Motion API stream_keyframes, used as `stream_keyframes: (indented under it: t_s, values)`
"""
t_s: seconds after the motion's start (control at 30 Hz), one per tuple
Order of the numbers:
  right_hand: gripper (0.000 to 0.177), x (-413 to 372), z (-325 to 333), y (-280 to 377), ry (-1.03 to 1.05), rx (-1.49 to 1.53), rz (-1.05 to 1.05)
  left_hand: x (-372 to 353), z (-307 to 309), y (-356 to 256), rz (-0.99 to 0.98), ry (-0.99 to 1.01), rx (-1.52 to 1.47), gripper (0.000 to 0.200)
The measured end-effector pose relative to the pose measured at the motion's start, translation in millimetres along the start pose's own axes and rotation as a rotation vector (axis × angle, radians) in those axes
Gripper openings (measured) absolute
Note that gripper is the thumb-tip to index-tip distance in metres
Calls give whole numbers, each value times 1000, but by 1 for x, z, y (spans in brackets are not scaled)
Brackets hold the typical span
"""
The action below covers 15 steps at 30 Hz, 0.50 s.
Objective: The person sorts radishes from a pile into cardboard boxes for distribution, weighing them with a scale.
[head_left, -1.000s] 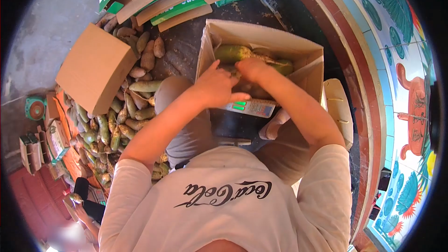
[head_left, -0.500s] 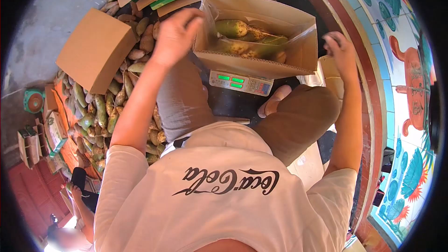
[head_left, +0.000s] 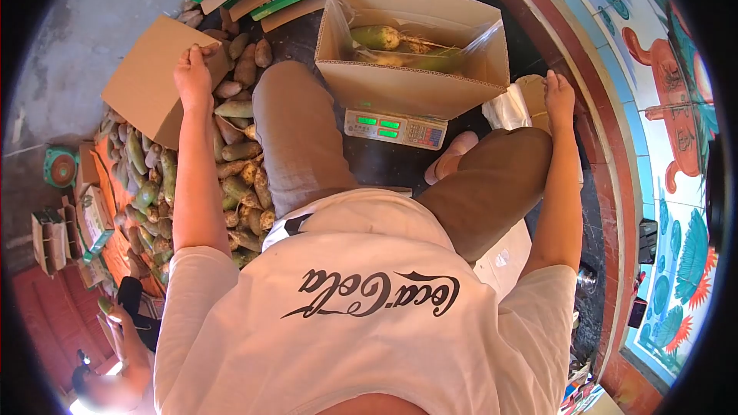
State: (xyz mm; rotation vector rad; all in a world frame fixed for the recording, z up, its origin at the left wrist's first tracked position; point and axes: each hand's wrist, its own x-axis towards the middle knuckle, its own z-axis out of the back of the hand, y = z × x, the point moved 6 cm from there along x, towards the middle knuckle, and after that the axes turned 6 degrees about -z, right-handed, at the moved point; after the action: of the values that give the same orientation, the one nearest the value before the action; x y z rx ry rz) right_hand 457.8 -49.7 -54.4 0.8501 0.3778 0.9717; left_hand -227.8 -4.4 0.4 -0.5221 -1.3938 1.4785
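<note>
Open box of roots seemingly atop the lit scale, presumably for weighing! Left hand by the brown carton, right hand beside the box (fingers gripping or loose, I can't tell).

The floor is grey on one side and dark near the scale. A big pile of brown and green roots lies on it.
</note>
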Motion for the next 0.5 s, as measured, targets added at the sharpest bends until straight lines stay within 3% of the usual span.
stream_keyframes:
  t_s: [0.07,0.27,0.43,0.5]
  values:
    - [25,-3,0,8,-71,-194,121,-1,8,13,37,14,5,23]
    - [16,-7,-3,6,31,-64,-33,-16,19,30,126,10,-97,19]
    - [14,-11,-17,23,36,4,108,-22,35,34,57,-77,-64,20]
    - [14,-14,-19,27,43,22,117,-23,46,34,38,-95,105,19]
